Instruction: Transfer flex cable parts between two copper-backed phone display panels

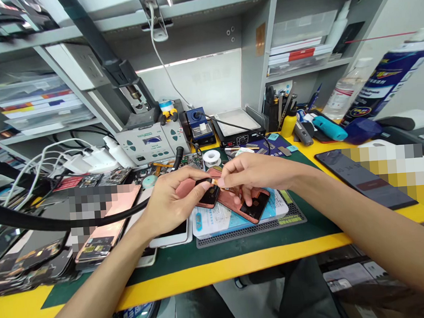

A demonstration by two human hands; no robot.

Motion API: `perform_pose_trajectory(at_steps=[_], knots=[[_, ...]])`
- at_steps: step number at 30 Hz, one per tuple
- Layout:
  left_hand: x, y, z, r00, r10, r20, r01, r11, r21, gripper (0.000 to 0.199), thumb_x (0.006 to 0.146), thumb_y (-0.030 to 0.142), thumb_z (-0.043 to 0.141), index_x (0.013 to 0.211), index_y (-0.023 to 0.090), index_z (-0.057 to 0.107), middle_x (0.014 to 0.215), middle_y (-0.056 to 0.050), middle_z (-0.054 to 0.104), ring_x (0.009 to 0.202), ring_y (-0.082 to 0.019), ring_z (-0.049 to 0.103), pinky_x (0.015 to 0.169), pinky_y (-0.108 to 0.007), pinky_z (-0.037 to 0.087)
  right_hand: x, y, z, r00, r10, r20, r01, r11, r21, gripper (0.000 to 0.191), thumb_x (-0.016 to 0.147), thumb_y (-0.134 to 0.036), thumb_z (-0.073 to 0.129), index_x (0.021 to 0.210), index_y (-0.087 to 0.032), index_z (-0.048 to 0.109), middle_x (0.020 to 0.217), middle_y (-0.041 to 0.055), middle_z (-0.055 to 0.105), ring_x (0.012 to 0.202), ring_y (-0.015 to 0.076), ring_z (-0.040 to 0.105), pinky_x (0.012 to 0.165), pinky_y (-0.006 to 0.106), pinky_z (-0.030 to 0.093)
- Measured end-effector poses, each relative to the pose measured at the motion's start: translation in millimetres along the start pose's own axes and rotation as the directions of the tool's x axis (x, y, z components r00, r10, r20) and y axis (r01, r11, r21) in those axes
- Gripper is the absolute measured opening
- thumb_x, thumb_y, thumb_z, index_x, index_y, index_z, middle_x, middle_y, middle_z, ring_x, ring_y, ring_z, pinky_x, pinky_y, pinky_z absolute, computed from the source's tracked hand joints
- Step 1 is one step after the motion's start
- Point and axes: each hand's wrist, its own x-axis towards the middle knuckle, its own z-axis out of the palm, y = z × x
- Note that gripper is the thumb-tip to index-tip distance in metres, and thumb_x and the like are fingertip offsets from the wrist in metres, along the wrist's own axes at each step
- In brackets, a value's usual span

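Note:
My left hand (176, 198) grips a phone screen panel (210, 198), its copper-coloured back partly under my fingers and a black strip at its end. The thumb lies along the panel's edge. At that edge my right hand (256, 173) pinches a small orange flex cable (214, 182) between thumb and forefinger. Its other fingers hang over a second copper-backed phone panel (233, 206), and I cannot tell whether they press on it. This second panel lies on a blue and white pad (205, 227), over a grey perforated mat (239, 235).
Stacked phone panels (33, 258) lie at the left, crossed by a black hose (103, 220). A soldering station (152, 141), solder spool (212, 158) and hot plate (241, 128) stand behind my hands. To the right are a phone (366, 177), a spray can (388, 79) and a bottle (347, 91).

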Motion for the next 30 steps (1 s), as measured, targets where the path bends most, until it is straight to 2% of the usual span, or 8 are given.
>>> perform_pose_trajectory(at_steps=[10,14,19,30], knots=[[-0.4,0.4,0.8,1.0,-0.021,-0.009,0.021,1.0,-0.017,0.019,0.086,0.032,0.067,0.1,0.02,0.074,0.101,-0.007,0.075,0.089,-0.022,0.073,0.081,-0.031,0.062,-0.2,-2.9,1.9,1.0,0.005,0.006,-0.005,1.0,0.0,0.027,0.09,-0.039,0.063,0.077,-0.016,0.056,0.062,0.0019,0.068,0.044,0.0099,0.06,0.035,0.015,0.034],[-0.3,0.5,1.1,1.0,-0.013,-0.013,0.013,1.0,-0.005,0.021,0.087,0.033,0.066,0.1,0.019,0.074,0.101,-0.007,0.075,0.089,-0.022,0.072,0.081,-0.032,0.062,-0.5,-3.6,2.3,1.0,0.011,-0.006,-0.011,1.0,-0.013,0.028,0.089,-0.04,0.065,0.076,-0.016,0.057,0.062,0.0016,0.069,0.044,0.0099,0.06,0.035,0.015,0.033],[-0.2,0.1,0.9,1.0,0.005,-0.012,-0.005,1.0,0.004,0.019,0.086,0.031,0.067,0.099,0.019,0.075,0.1,-0.007,0.075,0.087,-0.021,0.072,0.081,-0.031,0.061,-1.4,-3.9,2.4,1.0,0.011,-0.007,-0.011,1.0,-0.003,0.028,0.088,-0.04,0.065,0.076,-0.017,0.057,0.062,0.001,0.068,0.043,0.0097,0.059,0.038,0.016,0.039],[-0.9,-0.2,2.1,1.0,-0.02,-0.004,0.02,0.999,-0.025,0.02,0.087,0.032,0.067,0.101,0.019,0.074,0.102,-0.007,0.075,0.09,-0.022,0.072,0.081,-0.031,0.062,-1.1,-3.7,2.1,1.0,0.026,-0.01,-0.026,0.999,-0.018,0.03,0.086,-0.043,0.067,0.076,-0.017,0.056,0.062,0.0014,0.069,0.045,0.0103,0.061,0.036,0.015,0.035]])
